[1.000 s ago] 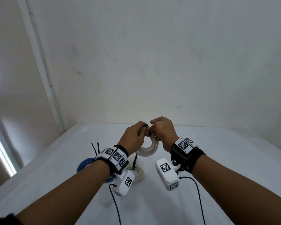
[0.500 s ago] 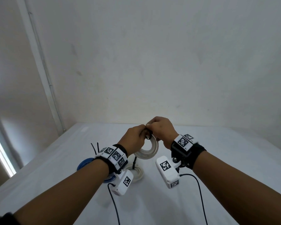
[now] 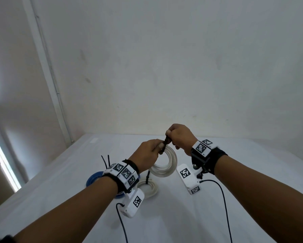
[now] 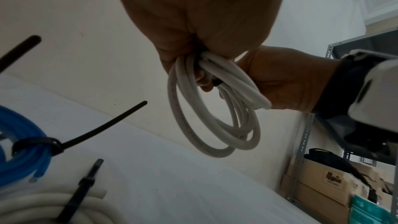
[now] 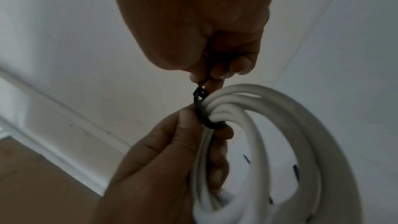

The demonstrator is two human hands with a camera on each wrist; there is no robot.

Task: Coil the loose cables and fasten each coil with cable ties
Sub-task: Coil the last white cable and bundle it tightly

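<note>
White cable, several loops of it, hangs in mid-air above the middle of the table (image 3: pixel 252 199), and this white coil (image 3: pixel 164 165) is the one getting fastened right now. Left hand (image 3: pixel 148 153) grips the top of the bundle, thumb and fingers curled round the strands right where the black cable tie (image 5: pixel 201 108) wraps them. Right hand (image 3: pixel 180 137) sits just above and touching, fingertips (image 5: pixel 239 65) pinched together on the tie's tail, which runs up out of the small locking head. From the right wrist view the band already hugs the strands closely, so this looks like the cinching pull, nearly home.

To do it well, I'd say: keep the left thumb pressed beside the head so the loops stay stacked and none slips out, and draw the tail straight away from the head, not sideways, so the ratchet feeds cleanly. Stop when the strands sit snug; hauling harder risks biting into the jacket.

Down on the table, towards the near left, a blue coil (image 4: pixel 23 151) lies with its own black tie (image 4: pixel 38 144) done up, tail sticking out. Just beside it, another white coil (image 3: pixel 148 187) rests with a black tie (image 4: pixel 86 181) on it. So, judging by that, two look done and this is the third.
</note>
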